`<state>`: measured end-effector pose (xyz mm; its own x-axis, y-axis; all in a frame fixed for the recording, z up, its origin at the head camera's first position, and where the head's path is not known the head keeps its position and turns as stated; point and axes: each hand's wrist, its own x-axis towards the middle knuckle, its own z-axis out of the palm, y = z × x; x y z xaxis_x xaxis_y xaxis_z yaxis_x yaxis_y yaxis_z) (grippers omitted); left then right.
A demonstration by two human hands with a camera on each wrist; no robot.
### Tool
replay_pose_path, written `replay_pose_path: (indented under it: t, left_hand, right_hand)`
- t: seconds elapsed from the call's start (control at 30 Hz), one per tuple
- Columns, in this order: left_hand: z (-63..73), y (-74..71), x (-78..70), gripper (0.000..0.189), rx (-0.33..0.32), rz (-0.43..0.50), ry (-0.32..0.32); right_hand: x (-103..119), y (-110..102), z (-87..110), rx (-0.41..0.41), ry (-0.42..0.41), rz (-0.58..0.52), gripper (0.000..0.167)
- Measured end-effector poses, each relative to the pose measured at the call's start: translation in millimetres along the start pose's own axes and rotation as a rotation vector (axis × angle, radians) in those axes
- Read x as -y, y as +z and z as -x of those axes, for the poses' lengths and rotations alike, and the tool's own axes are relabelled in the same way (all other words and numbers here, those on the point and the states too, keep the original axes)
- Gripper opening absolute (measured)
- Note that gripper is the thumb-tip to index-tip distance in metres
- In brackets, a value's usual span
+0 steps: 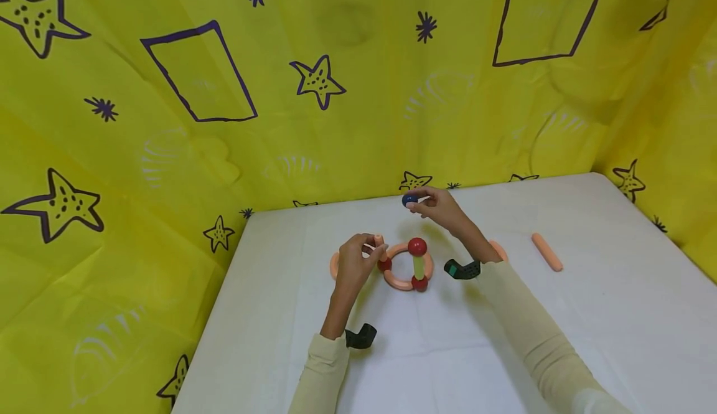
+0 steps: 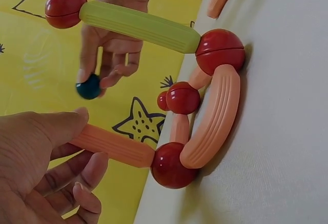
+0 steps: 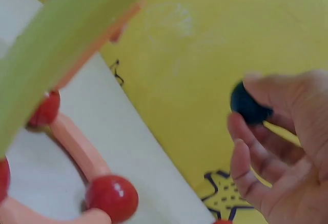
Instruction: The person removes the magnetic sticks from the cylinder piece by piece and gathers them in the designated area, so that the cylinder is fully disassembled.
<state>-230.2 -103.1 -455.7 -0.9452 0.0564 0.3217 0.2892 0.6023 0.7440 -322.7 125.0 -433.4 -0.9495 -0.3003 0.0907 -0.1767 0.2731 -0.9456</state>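
Head view: a yellow cloth backdrop (image 1: pixel 370 134) patterned with starfish is hanging behind a white-surfaced table (image 1: pixel 269 339). On it, a ring of curved peach rods and glossy red balls (image 1: pixel 399 284) is lying, a lime-green rod (image 1: pixel 419 268) rising from it. The left hand (image 1: pixel 355 259) is pinching a ridged peach rod (image 2: pixel 115 144) that is meeting one red ball; the right hand (image 1: pixel 439 207) is pinching a small, dark-blue ball (image 1: pixel 409 200) above the table, apart from the ring.

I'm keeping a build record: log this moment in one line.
left hand: pinches orange rod meeting a lower red ball; right hand: holds dark blue ball aloft; green rod: upright under upper red ball
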Motion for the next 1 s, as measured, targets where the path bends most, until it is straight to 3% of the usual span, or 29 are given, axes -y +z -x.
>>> replay_pose_path:
  t: [0.2, 0.47, 0.67, 1.0]
  left_hand:
    - [1.5, -0.7, 2.1, 0.023, 0.011, 0.015, 0.017]
    - [3.0, 0.0, 4.8, 0.022, 0.057, -0.007, -0.009]
    - [3.2, 1.8, 5.7, 0.023, 0.065, -0.036, -0.043]
    - [3.9, 2.6, 5.1, 0.024, 0.074, -0.047, -0.052]
  right_hand:
    - [-16, -15, 1.7, -0.158, 0.073, -0.031, 0.048]
    - [-49, -28, -5.3, -0.312, 0.245, 0.156, 0.047]
    - [-62, -34, -12.1, -0.303, 0.322, 0.169, 0.046]
    - [-73, -36, -20.2, -0.277, 0.299, 0.204, 0.044]
